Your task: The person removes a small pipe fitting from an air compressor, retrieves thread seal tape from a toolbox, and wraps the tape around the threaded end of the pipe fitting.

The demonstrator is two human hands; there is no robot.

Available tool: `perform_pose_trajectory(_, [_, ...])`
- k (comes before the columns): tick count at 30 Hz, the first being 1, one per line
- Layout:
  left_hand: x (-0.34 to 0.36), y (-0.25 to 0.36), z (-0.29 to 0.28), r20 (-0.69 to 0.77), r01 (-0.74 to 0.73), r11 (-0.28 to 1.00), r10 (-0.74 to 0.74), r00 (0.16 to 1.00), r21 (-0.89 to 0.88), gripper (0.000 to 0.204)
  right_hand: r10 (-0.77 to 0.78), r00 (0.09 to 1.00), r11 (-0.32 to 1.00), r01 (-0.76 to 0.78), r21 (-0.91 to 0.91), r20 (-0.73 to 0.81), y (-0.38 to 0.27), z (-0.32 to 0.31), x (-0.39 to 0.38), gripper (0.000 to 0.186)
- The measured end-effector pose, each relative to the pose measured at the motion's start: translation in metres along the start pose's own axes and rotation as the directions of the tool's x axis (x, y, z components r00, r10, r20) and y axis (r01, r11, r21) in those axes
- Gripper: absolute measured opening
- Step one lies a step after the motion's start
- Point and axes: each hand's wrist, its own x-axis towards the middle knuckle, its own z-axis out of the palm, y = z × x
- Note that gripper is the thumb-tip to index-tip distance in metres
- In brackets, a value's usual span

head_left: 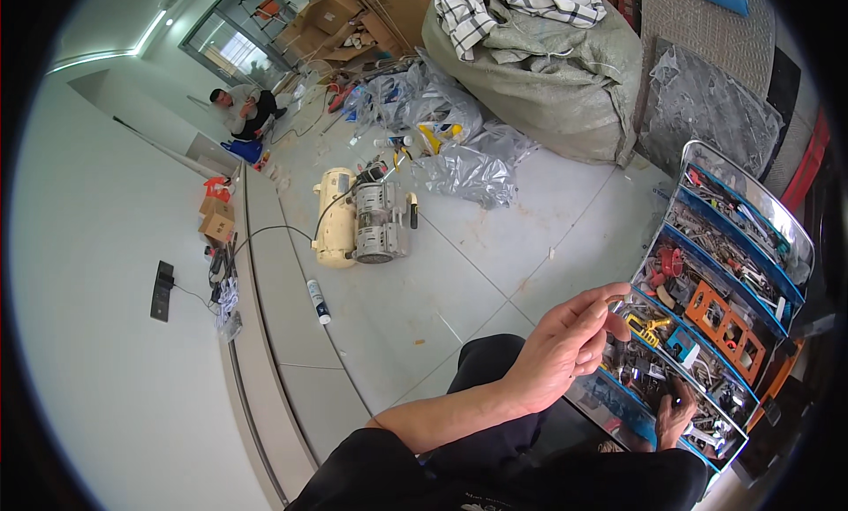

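Observation:
My left hand (565,345) is raised in front of the toolbox, thumb and fingers pinched together. Something small seems to sit at the fingertips, too small to name. Lower right, my right hand (675,416) reaches down into a compartment of the open, tiered toolbox (664,230), among metal tools and fittings. Its fingers are in shadow and partly hidden by the contents, so what they grip does not show. Close to my left fingertips lies a yellow tool (647,328). An orange plate with square cutouts (726,331) rests across a higher tier.
A cream air compressor (336,219) stands on the tiled floor, a white tube (319,302) lying near it. Plastic bags (468,171) and a large woven sack (539,87) lie beyond. Cardboard boxes (331,21) are piled at the back. Far left, another person (243,112) sits low.

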Motion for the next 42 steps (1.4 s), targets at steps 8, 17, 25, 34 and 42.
perform_pose_trajectory(8, [0.007,-0.012,0.008,-0.059,-0.098,0.995,0.097,0.994,-0.016,0.026,-0.007,0.999,1.000,0.006,-0.023,-0.043,0.017,-0.014,-0.011,0.040])
perform_pose_trajectory(17, [0.000,0.002,-0.004,-0.128,-0.203,0.975,0.191,0.973,-0.091,0.032,0.004,0.887,0.991,-0.064,-0.116,-0.461,0.012,-0.054,-0.030,0.031])
perform_pose_trajectory(25, [-0.012,0.007,-0.025,-0.109,-0.042,0.999,0.046,0.993,0.033,0.032,0.155,0.799,0.714,-0.497,-0.493,-0.582,0.090,-0.127,-0.074,0.046])
perform_pose_trajectory(34, [-0.009,0.010,-0.019,-0.039,-0.035,0.997,0.033,0.999,-0.066,0.034,0.246,0.770,0.799,-0.505,-0.326,-0.589,0.051,-0.092,-0.061,0.033])
perform_pose_trajectory(42, [-0.012,0.007,-0.014,-0.071,-0.073,0.996,0.069,0.995,-0.060,0.039,0.167,0.903,0.905,-0.300,-0.301,-0.397,0.004,-0.043,-0.060,0.031])
